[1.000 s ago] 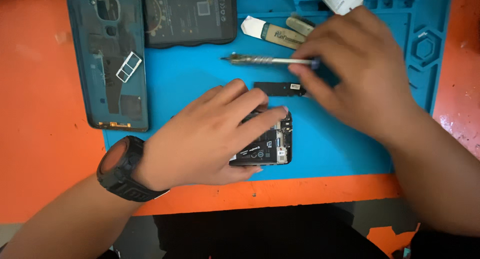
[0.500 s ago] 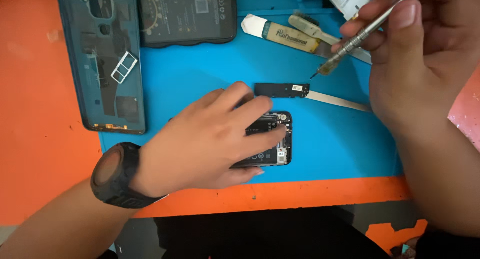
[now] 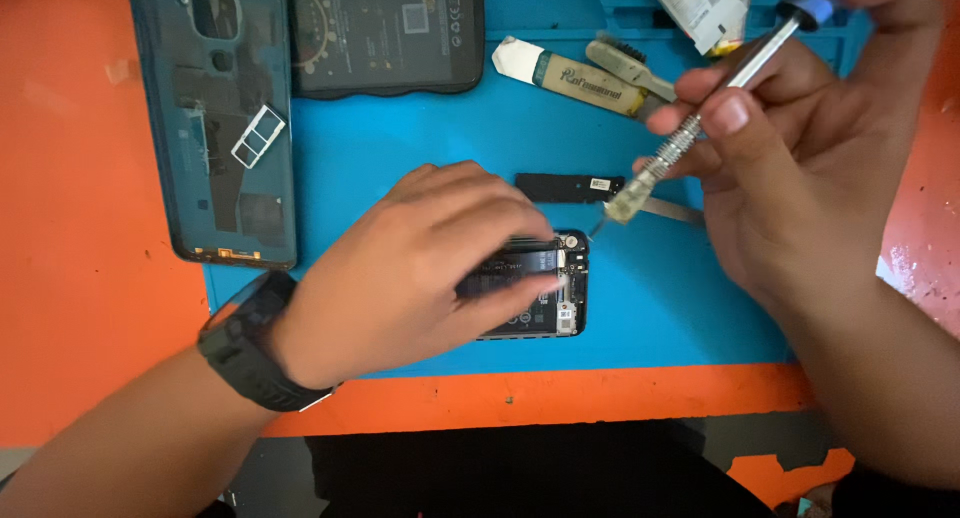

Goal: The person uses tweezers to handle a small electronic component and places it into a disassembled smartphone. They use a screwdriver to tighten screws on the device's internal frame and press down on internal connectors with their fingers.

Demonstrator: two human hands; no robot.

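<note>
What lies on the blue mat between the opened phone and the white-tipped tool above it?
In the head view, a small black rectangular part lies between the opened phone and the white-tipped tool.

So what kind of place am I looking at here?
Most likely a phone repair bench. A blue work mat lies on an orange table, the left hand steadies an opened phone, the right hand holds a precision screwdriver, and a removed back cover lies nearby.

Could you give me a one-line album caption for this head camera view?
Left hand steadies an opened phone on a blue mat while the right hand angles a screwdriver toward it.
</note>
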